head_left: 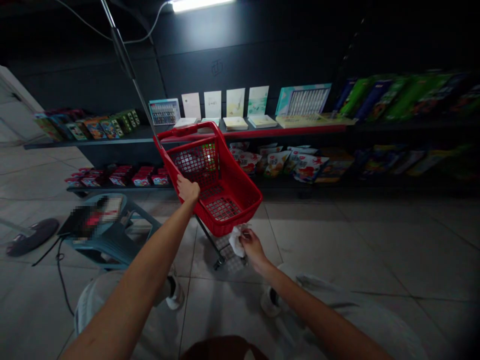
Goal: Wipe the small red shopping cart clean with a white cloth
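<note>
A red plastic shopping basket [240,192] on a wheeled frame stands tilted on the tiled floor in front of me. My left hand [188,190] grips its near left rim, fingers closed over the edge. My right hand [250,246] is closed on a crumpled white cloth [236,240] and presses it against the basket's lower front wall. The basket's red handle [187,131] points away toward the shelves. The basket looks empty inside.
Dark shelves [285,131] with booklets, boxes and snack bags run across the back. A blue-grey plastic stool [108,235] stands to the left, with a fan base [32,236] and cable on the floor. A metal pole [127,65] rises behind the basket.
</note>
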`<state>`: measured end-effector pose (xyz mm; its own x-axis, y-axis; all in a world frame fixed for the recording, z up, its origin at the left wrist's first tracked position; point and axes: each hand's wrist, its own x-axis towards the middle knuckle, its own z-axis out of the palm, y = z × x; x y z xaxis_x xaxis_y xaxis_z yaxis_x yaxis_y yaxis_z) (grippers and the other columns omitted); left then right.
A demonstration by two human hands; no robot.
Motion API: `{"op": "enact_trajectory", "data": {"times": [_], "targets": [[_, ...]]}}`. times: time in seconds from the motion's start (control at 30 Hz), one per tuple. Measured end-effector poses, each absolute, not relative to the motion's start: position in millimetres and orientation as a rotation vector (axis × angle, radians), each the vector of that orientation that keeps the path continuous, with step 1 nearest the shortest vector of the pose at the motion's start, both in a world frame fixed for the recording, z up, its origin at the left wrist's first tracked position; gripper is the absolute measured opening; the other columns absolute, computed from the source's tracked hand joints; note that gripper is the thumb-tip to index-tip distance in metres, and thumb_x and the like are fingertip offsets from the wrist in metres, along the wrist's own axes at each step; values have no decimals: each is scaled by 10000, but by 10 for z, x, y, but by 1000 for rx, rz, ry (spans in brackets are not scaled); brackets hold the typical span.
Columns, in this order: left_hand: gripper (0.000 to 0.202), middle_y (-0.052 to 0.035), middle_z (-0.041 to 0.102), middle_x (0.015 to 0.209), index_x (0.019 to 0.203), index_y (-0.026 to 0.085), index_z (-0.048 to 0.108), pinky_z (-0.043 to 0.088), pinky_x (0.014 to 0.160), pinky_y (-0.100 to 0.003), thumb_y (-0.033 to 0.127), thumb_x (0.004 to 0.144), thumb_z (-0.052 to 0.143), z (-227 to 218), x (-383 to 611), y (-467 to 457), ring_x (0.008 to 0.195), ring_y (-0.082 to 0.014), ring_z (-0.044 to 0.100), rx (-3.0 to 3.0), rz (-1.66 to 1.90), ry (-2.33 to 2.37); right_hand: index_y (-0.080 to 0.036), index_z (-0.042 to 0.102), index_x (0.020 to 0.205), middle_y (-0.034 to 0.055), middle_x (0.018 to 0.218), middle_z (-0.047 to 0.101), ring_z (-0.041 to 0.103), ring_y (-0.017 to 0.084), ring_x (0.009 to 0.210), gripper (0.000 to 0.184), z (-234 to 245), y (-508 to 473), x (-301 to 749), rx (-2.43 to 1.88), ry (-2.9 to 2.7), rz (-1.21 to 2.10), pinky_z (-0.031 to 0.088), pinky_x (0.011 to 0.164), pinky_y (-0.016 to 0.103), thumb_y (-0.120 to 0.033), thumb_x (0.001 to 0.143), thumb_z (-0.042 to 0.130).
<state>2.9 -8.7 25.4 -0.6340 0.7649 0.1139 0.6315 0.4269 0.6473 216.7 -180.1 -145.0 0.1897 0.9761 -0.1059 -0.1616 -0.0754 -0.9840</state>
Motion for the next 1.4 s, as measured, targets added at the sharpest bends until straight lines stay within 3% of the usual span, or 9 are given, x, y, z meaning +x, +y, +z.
{"op": "enact_trajectory", "data": {"times": [0.13, 0.2, 0.37, 0.53, 0.7, 1.0, 1.2, 1.4], "targets": [[712, -235, 516, 1478, 1534, 124, 323, 507, 1058, -486, 162, 860, 552, 242, -48, -70, 1328, -346, 570, 1244, 991, 2487, -226, 626, 903, 4, 750, 715, 665, 174, 638, 334, -1371, -1875, 1834, -1147, -631, 1527, 516, 545, 253, -373, 637, 765], [709, -241, 510, 1487, 1538, 124, 321, 501, 1062, -480, 167, 867, 545, 240, -82, -71, 1328, -348, 573, 1252, 1000, 2473, -222, 620, 908, 3, 748, 719, 676, 170, 642, 359, -1252, -1785, 1829, -1074, -519, 1531, 544, 567, 259, -339, 613, 787], [746, -233, 500, 1510, 1575, 138, 293, 496, 1064, -481, 189, 873, 542, 238, -147, -92, 1330, -354, 576, 1268, 1008, 2433, -225, 591, 952, -26, 778, 695, 659, 142, 644, 391, -794, -1257, 2459, -988, -407, 1098, 544, 565, 239, -361, 644, 790], [743, -221, 537, 1478, 1574, 144, 313, 505, 1049, -492, 180, 866, 535, 278, -159, -145, 1303, -361, 599, 1273, 1003, 2417, -205, 589, 1103, 40, 1034, 698, 673, 169, 860, 473, -375, -921, 2973, -1174, -675, 684, 566, 783, 313, -395, 699, 746], [728, -215, 563, 1446, 1558, 144, 344, 517, 1035, -486, 178, 858, 536, 287, -185, -191, 1270, -359, 622, 1300, 998, 2420, -201, 661, 960, 83, 1016, 690, 643, 263, 994, 217, -241, -1198, 2523, -1238, -1520, 490, 511, 963, 448, -246, 748, 653], [821, -167, 580, 1459, 1611, 213, 318, 507, 1075, -471, 219, 832, 578, 169, -346, -69, 1295, -334, 616, 1322, 981, 2405, -238, 632, 1110, 84, 1156, 633, 568, 251, 1162, 351, -127, -1579, 2116, -1084, -2047, 301, 500, 1009, 397, -50, 823, 557], [870, -143, 643, 1408, 1628, 213, 338, 509, 1080, -439, 232, 801, 607, 114, -422, -15, 1259, -322, 646, 1351, 999, 2391, -208, 657, 1030, 107, 1112, 589, 560, 273, 1092, 245, -16, -1146, 2715, -1466, -1906, 102, 516, 947, 391, -104, 834, 554], [838, -107, 703, 1328, 1608, 232, 395, 506, 1065, -381, 208, 796, 602, 160, -486, -60, 1230, -291, 668, 1416, 996, 2351, -211, 685, 1077, 102, 1077, 575, 568, 272, 1055, 329, -69, -950, 2817, -1451, -1793, 93, 507, 987, 406, -101, 795, 555]]}}
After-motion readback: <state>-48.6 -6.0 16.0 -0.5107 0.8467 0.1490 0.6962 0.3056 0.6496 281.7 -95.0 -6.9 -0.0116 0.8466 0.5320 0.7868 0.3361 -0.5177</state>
